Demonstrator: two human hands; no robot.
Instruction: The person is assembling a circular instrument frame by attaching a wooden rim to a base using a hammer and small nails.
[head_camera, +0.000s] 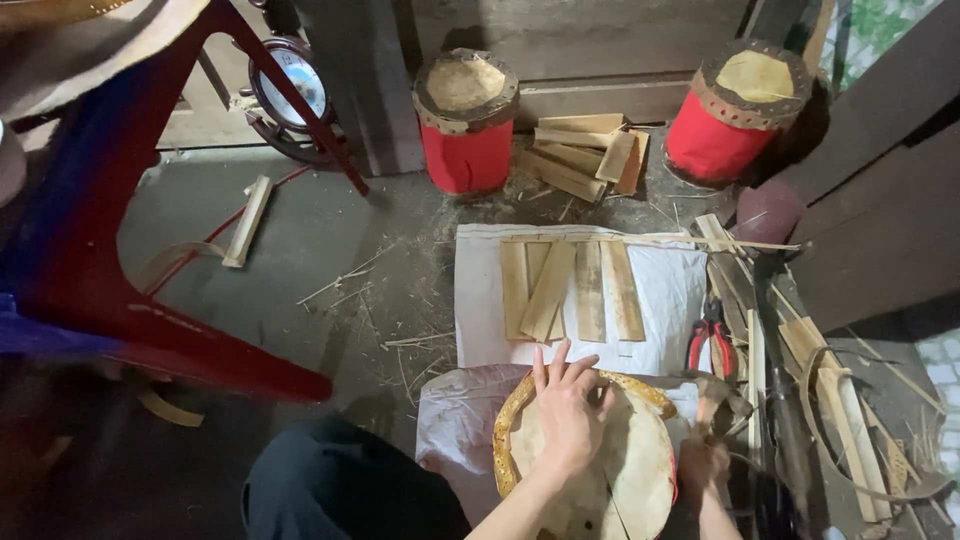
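Two hands at work, bottom centre of the frame. Left hand (568, 410) lies flat, fingers spread, palm down on the pale skin of a drum (625, 480) with a yellowish rim; it presses rather than grips. Right hand (700, 462), lower right, is closed around the wooden handle of a hammer (715, 392) whose head sits just past the drum's right edge. The drum rests on a white sack (670, 290) spread on the floor. Above it, mid-frame on the sack, five flat wooden slats (570, 290) lie side by side. Red-handled pliers (710, 345) lie right of the sack. Upper centre and upper right: two red drums (465, 150), with a pile of cut wood pieces (585, 150) between them. A red plastic stool (150, 300) fills the left side.
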